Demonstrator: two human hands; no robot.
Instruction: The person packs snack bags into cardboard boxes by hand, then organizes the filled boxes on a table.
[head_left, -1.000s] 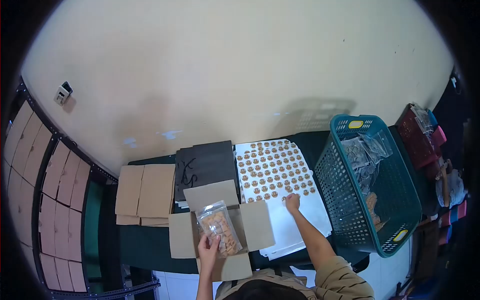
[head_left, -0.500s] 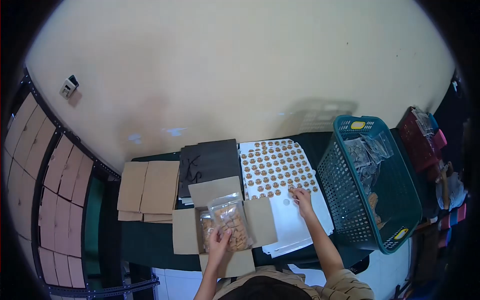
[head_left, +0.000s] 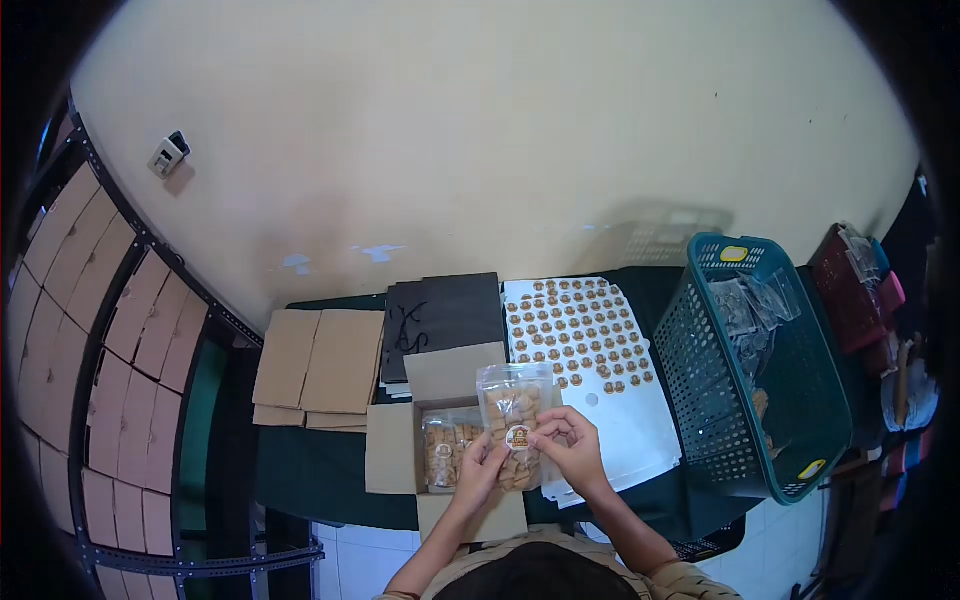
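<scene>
At the near edge of the table (head_left: 310, 480), above a floor of pale tiles (head_left: 370, 548), both hands are raised over the right side of an open box (head_left: 393, 452). By the left hand (head_left: 482, 472), the lower left edge of a clear pouch (head_left: 512, 405) is gripped, thumb on its front. The pouch is held upright, its nuggets (head_left: 515, 472) seen through the film. A round sticker (head_left: 518, 438) is seen on its front, touched at the right edge by the thumb and a finger of the right hand (head_left: 572, 455). These tips are brought close together; whether the sticker is pinched or pressed cannot be told.

In the box, filled pouches (head_left: 442, 455) are contained, partly hidden by the left hand. To the right, a white sheet (head_left: 618, 440) is laid, its far part covered with rows of round labels (head_left: 570, 325). Beside it, a green basket (head_left: 690, 345) is placed, with clear packs (head_left: 738, 310) heaped inside.

Left of the box, flat cartons (head_left: 320, 365) are stacked; next to them, black sheets (head_left: 445, 315) are piled behind the box. Pink boxes (head_left: 130, 400) are ranged on a rack (head_left: 140, 240) at far left. Beyond the green basket, a red basket (head_left: 838, 300) is seen. A socket (head_left: 166, 157) is mounted on the wall (head_left: 450, 140).
</scene>
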